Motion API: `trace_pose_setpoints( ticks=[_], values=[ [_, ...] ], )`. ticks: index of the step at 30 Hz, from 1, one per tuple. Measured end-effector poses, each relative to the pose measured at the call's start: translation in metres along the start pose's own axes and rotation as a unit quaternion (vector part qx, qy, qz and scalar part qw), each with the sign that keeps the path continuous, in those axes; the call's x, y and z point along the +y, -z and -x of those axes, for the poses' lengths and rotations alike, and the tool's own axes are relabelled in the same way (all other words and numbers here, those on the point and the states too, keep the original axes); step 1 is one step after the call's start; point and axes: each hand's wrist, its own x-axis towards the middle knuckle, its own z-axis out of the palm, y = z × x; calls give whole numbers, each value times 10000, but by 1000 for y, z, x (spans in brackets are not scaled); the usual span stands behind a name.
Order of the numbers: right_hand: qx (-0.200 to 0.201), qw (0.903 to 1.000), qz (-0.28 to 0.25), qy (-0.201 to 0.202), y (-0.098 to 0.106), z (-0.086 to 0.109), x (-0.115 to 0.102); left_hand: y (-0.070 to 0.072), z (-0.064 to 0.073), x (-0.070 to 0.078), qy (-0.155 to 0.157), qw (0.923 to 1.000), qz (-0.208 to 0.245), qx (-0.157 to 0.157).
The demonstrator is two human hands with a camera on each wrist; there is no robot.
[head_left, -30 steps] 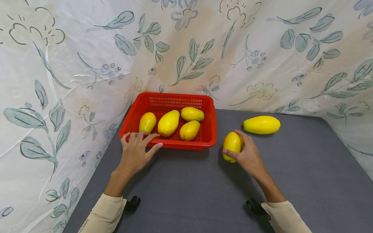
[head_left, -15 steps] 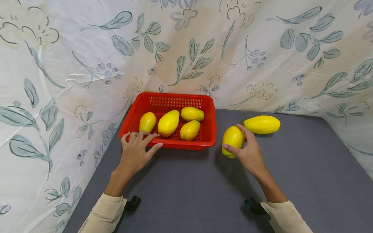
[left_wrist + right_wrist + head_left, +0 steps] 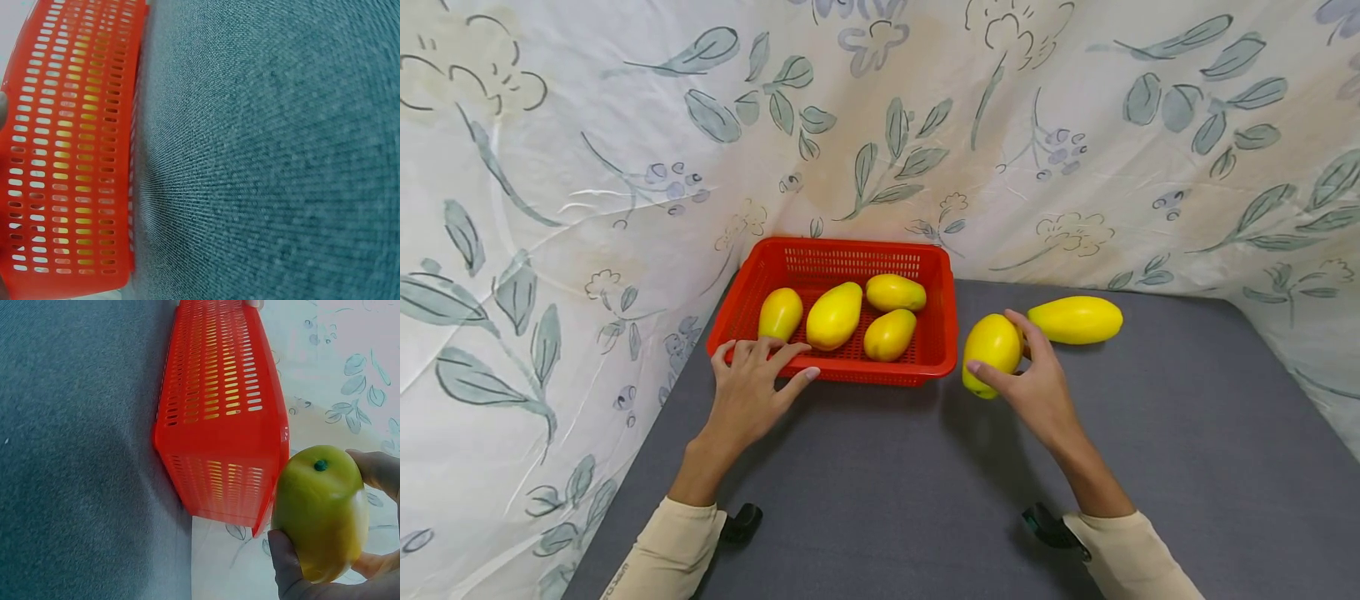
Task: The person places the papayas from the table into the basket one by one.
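Note:
A red plastic basket point(image 3: 842, 371) with slotted walls stands at the back left of the table. Inside lie several yellow fruits point(image 3: 834, 317). My left hand point(image 3: 751, 396) holds its front rim near the left corner, fingers over the edge and thumb along the outside. My right hand point(image 3: 1037, 387) grips a yellow oval fruit point(image 3: 992, 350), papaya-like, between thumb and fingers, raised above the table just right of the basket. In the right wrist view, that fruit point(image 3: 322, 512) shows a greenish end with a dark green stem nub; the basket point(image 3: 219, 437) is behind it.
Another, longer yellow fruit point(image 3: 1077, 321) lies on the grey table point(image 3: 887, 492) behind the right hand. A flower-printed cloth point(image 3: 865, 125) hangs along the back and left side, close behind the basket.
The right hand has lifted the oval fruit higher and carried it slightly leftward toward the basket. The left hand and the basket stay in place.

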Motion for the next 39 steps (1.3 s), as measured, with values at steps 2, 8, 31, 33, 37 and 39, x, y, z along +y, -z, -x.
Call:
trace_pose_setpoints(
  ticks=[2, 8, 31, 33, 37, 39],
  values=[
    [-25, 10000, -91, -20, -1, 0, -2, 0, 0, 0, 0, 10000, 2, 6],
    [-48, 9997, -243, -76, -4, -1, -7, 0, 0, 0, -3, 10000, 1, 18],
    [-288, 9975, -639, 47, -25, -4, -27, -2, 0, -4, -90, 9999, 32, 61],
    [-300, 9976, -625, 51, -26, -5, -27, -1, 0, -4, -82, 9999, 38, 51],
    [-289, 9979, -585, 48, -28, -6, -27, 0, 1, -3, -77, 9999, 41, 58],
    [-275, 9978, -605, 59, -28, -7, -28, 0, 1, -3, -77, 9999, 47, 62]
  ],
)
